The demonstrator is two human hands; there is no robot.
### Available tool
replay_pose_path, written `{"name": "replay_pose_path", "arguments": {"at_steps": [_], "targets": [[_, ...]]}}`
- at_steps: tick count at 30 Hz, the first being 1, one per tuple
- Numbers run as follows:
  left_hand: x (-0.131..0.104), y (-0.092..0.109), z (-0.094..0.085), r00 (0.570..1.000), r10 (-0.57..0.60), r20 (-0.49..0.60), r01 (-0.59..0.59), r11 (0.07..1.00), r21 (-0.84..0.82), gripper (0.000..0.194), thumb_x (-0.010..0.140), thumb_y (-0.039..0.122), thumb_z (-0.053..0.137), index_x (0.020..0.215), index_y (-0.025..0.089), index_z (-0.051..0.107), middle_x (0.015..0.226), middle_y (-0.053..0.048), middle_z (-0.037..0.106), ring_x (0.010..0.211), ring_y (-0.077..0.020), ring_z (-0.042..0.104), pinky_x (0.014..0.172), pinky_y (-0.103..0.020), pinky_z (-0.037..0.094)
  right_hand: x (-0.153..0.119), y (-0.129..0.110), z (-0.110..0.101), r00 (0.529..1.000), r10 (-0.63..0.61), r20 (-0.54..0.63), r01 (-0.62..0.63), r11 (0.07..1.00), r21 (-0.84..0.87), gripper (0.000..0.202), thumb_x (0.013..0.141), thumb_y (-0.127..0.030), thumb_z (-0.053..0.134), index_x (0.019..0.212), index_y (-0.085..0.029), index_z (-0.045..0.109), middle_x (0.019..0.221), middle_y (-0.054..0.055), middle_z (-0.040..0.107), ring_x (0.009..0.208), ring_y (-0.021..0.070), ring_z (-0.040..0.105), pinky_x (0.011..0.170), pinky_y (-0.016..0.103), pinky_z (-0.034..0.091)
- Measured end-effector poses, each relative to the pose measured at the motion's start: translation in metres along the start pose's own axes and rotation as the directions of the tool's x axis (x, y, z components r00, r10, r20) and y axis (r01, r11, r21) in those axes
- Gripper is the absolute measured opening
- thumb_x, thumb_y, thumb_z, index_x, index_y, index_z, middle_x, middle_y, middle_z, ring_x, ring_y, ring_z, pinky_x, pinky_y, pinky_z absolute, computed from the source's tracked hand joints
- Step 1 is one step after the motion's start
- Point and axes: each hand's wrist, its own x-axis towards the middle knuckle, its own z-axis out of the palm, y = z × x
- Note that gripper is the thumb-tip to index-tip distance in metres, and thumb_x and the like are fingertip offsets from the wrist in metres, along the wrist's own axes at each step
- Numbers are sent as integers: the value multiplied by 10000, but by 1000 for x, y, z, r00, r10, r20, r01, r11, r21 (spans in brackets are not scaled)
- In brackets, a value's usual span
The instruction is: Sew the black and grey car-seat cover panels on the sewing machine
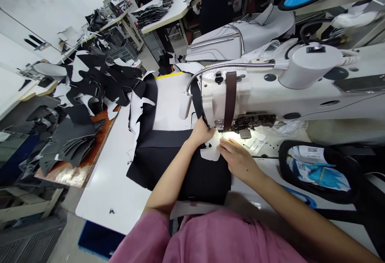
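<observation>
A white fabric piece [211, 153] with black edging lies under the lit needle area of a white sewing machine [255, 94]. My left hand [201, 133] grips its left edge close to the machine head, its fingertips partly hidden. My right hand [239, 159] has its fingers closed on the right edge of the same piece, just in front of the needle. Below both hands, a large black fabric panel [207, 176] spreads over the table towards my body. The black panel joins a white section [170, 102] farther back.
A heap of black and white cut pieces [99, 78] is on the left, with stacked grey pieces [70, 142] on a wooden board. A black-rimmed pouch [319, 170] holding blue and white items lies right. A grey cover [222, 42] sits behind the machine. Another person [213, 2] stands beyond.
</observation>
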Motion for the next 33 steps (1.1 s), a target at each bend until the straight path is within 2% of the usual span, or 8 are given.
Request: {"name": "replay_pose_path", "arguments": {"at_steps": [5,11,20,23,26,28,30,33], "targets": [[-1,2,1,998,70,5,-70,985,156,169,704,104,545,850,178,586,876,-89,638,1002,-265,569,921,-396,455,2,0,-1,1000,17,13,-17,1000,0,422,673,126,351,891,-139,596,975,111,592,1052,237,564,952,397,462],[-25,8,12,980,6,-200,57,951,305,285,755,191,566,1036,148,548,1070,-151,598,1099,-322,524,926,-447,436,-2,-6,-6,1000,20,4,-20,1000,-10,437,663,126,340,903,-138,592,934,100,596,1041,226,579,986,383,455],[1,-2,7,995,-19,-101,46,962,268,213,746,158,562,959,173,547,955,-107,600,906,-257,594,785,-355,481,4,-6,-4,1000,21,2,-21,1000,-6,402,736,91,348,991,-138,559,966,116,578,1081,248,549,921,375,499],[-22,10,-6,977,15,-210,31,976,214,374,753,203,596,1108,162,484,1120,-146,561,1076,-279,538,890,-402,461,-5,-16,-9,998,45,33,-44,999,-15,391,714,94,366,965,-125,571,970,128,588,1082,263,553,977,412,472],[-73,31,-16,928,143,-343,-35,953,302,361,795,185,541,1146,163,459,1199,-156,528,1198,-272,466,1005,-439,394,-20,-26,-12,997,70,19,-69,997,-34,362,724,86,363,896,-131,596,953,127,613,1047,246,583,999,402,466],[-102,44,-18,955,289,-61,-252,905,341,391,778,132,490,1164,188,475,1235,-128,537,1244,-249,446,1041,-423,375,-28,-29,-12,999,47,14,-46,998,-48,372,754,57,371,975,-120,611,1018,134,627,1076,247,579,999,407,471],[-112,54,-15,912,325,250,-397,854,337,572,711,140,517,1275,148,425,1359,-158,461,1331,-284,357,1080,-445,340,-32,-31,-11,1000,7,28,-5,997,-77,389,781,18,393,1089,-96,603,1100,152,623,1133,268,554,1005,438,466],[-99,58,-9,897,225,381,-392,803,448,633,727,145,520,1335,50,370,1362,-214,445,1293,-326,386,1026,-460,384,-37,-33,-10,999,-27,47,33,990,-137,396,800,-23,409,1139,-74,608,1189,172,607,1162,289,538,1019,480,444]]}}
